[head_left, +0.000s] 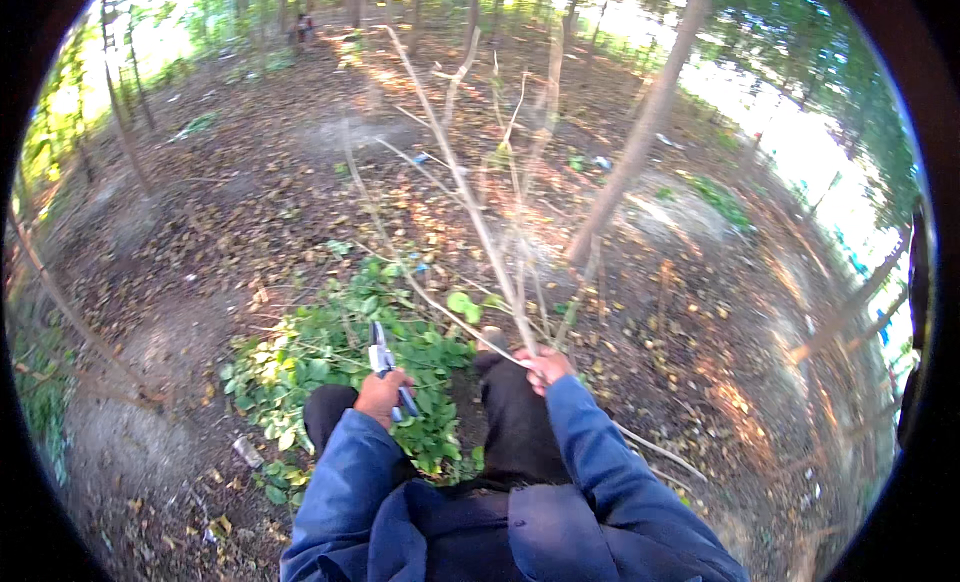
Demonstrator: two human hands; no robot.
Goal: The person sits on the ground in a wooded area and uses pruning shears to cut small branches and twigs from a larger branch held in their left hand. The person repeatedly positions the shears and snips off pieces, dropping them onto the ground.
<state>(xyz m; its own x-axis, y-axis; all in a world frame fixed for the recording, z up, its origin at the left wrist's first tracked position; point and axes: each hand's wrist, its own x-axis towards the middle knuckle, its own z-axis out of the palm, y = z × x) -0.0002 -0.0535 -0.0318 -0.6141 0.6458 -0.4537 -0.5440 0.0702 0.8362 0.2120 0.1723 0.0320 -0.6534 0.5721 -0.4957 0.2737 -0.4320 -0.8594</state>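
Observation:
My left hand [382, 396] is closed around the handles of a pair of pruning shears [381, 353], whose dark blades point away from me. Beside my right knee, my right hand [547, 368] grips the lower ends of several bare branches [480, 214]. They fan upward and outward; the thickest leans to the left, and a thin curved one reaches further left. Some of the farther twigs are blurred. A heap of leafy green cuttings [337, 349] lies on the ground between and in front of my legs, just beyond the shears.
A slanting tree trunk [637, 132] rises ahead on the right. Dry leaves cover the soil [247, 237]. Cut sticks [664, 451] lie by my right elbow, and a thin leaning stem [67, 304] stands at the left. Far off is a blurred, possibly human figure [304, 28].

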